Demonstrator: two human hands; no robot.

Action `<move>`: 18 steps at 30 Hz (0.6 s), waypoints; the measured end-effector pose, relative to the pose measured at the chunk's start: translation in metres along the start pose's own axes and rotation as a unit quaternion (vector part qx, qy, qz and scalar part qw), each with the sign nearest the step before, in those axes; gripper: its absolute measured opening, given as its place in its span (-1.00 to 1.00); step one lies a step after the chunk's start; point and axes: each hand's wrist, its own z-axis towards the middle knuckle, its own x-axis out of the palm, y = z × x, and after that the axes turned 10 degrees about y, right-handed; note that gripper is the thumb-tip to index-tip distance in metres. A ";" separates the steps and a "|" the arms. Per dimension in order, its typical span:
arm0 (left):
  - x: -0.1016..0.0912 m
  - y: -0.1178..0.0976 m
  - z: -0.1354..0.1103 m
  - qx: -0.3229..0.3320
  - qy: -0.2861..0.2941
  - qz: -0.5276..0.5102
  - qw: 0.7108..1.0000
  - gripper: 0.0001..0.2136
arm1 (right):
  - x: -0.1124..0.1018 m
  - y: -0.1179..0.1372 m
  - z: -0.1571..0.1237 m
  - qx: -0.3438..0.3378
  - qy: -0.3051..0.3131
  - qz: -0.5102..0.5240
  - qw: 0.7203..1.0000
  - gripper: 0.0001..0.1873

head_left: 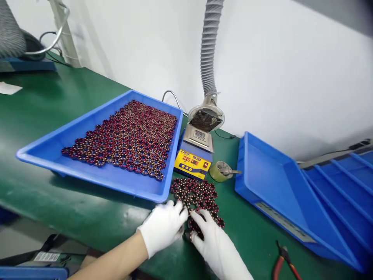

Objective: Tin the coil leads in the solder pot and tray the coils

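A loose pile of small ring-shaped wound coils, dark with red and copper-coloured windings, lies on the green bench in front of the solder pot. My left hand, in a white glove, curls its fingers against coils at the pile's near left side. From the right, my right hand, also gloved in white, has thumb and fingers bent around coils at the near edge. The fingers partly hide the coils between the hands. To the left, a blue tray holds many more such coils in a packed layer.
Behind the pile stands a blue and yellow solder pot, below a flexible exhaust duct. Beside it sits a small round tin with a metal tool in it. Another blue tray and red-handled pliers are at right.
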 end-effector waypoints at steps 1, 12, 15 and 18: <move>0.001 -0.004 0.009 -0.001 -0.001 0.004 1.000 -0.69 | -0.003 -0.003 0.000 0.001 -0.009 -0.004 1.000 -0.48; -0.011 -0.014 -0.018 0.004 -0.063 -0.022 0.998 -0.44 | -0.014 -0.011 0.005 0.011 -0.032 -0.073 0.997 -0.65; 0.002 0.000 -0.066 0.082 -0.157 0.001 0.984 -0.78 | -0.011 -0.016 0.010 0.022 -0.034 -0.078 0.996 -0.63; 0.027 0.020 -0.123 0.083 -0.249 -0.027 0.965 -0.80 | -0.008 -0.029 0.011 0.007 -0.036 -0.078 0.996 -0.64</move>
